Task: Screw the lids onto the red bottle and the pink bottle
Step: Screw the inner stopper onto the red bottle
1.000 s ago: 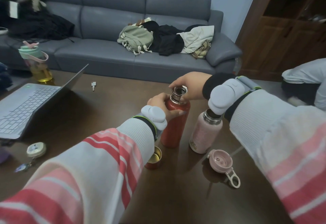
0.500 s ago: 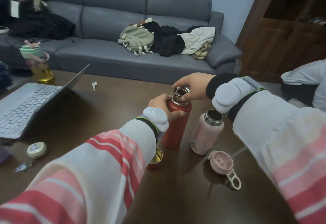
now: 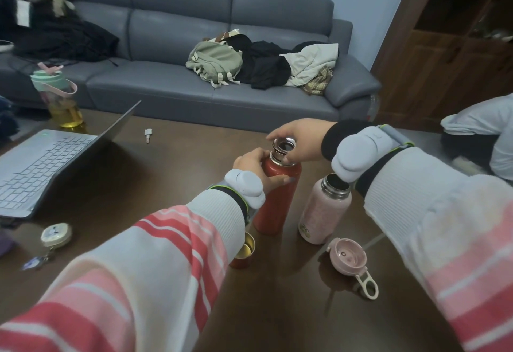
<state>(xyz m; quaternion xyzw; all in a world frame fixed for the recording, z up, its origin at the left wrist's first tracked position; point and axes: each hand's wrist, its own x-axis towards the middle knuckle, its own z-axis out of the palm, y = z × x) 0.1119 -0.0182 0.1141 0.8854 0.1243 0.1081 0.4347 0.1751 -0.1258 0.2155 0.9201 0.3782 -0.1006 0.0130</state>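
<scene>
The red bottle (image 3: pixel 273 204) stands upright on the brown table (image 3: pixel 172 174). My left hand (image 3: pixel 256 167) grips its upper body. My right hand (image 3: pixel 301 140) pinches the steel inner stopper (image 3: pixel 283 148) sitting in the bottle's neck. A red cup lid (image 3: pixel 244 251), gold inside, stands mouth up beside the bottle's base, partly hidden by my left sleeve. To the right the pink bottle (image 3: pixel 323 211) stands open. Its pink lid (image 3: pixel 348 257) with a white loop lies upside down in front of it.
An open laptop (image 3: pixel 44 163) sits at the left, with a small round tin (image 3: pixel 56 233) and keys near the front. A drink jug (image 3: pixel 57 96) and a small key (image 3: pixel 148 134) are farther back. A grey sofa with clothes lies behind. Another person is at the right edge.
My right hand has turned slightly on the steel stopper. The view has shifted a little; both bottles and the lids stay in place.
</scene>
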